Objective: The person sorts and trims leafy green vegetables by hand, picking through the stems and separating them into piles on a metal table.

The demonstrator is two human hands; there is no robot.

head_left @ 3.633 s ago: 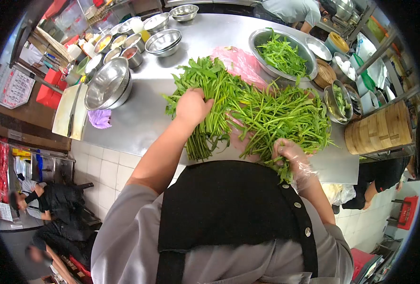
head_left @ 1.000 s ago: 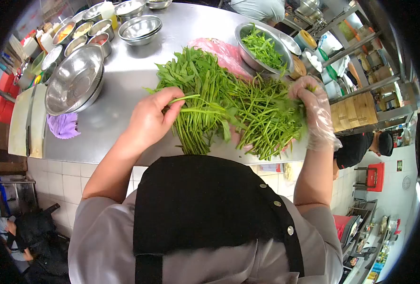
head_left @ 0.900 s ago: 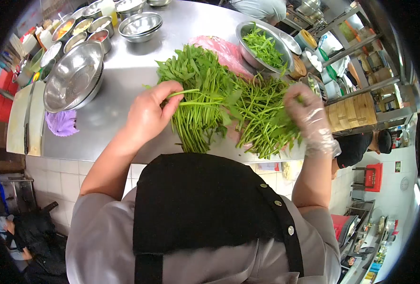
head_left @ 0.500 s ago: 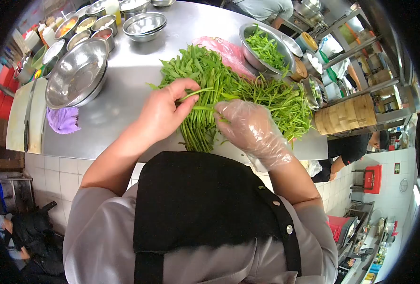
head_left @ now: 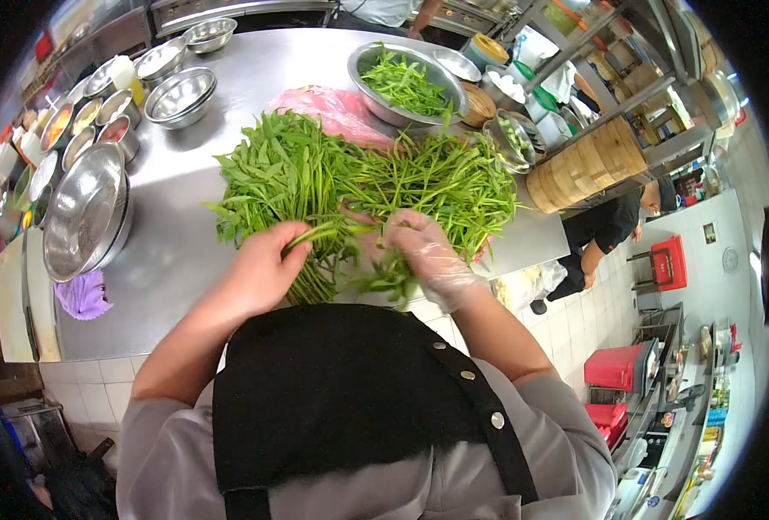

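My bare left hand (head_left: 267, 264) pinches green water spinach stems (head_left: 330, 230) between thumb and fingers. Close by on the right, my right hand (head_left: 428, 260) wears a clear plastic glove and is closed on the other end of the stems. Blurred leaves (head_left: 389, 279) hang just below the gloved fingers. Behind my left hand lies a bundle of water spinach (head_left: 280, 169), leaves away from me and cut stems toward me. A looser, tangled heap (head_left: 441, 178) spreads behind my right hand. A pink plastic bag (head_left: 337, 111) lies beyond both.
A metal bowl (head_left: 374, 102) of picked greens stands at the back. Left are a large steel colander (head_left: 85, 208), a purple leaf (head_left: 83, 296), a knife on a cutting board (head_left: 45, 303) and stacked bowls (head_left: 181, 97). Bamboo steamers (head_left: 585, 165) border the right; a person (head_left: 597, 234) stands beyond.
My view has shifted, so the table contents appear further left. Both hands have moved lower toward the table's near edge, and leaves now dangle under the gloved right hand.
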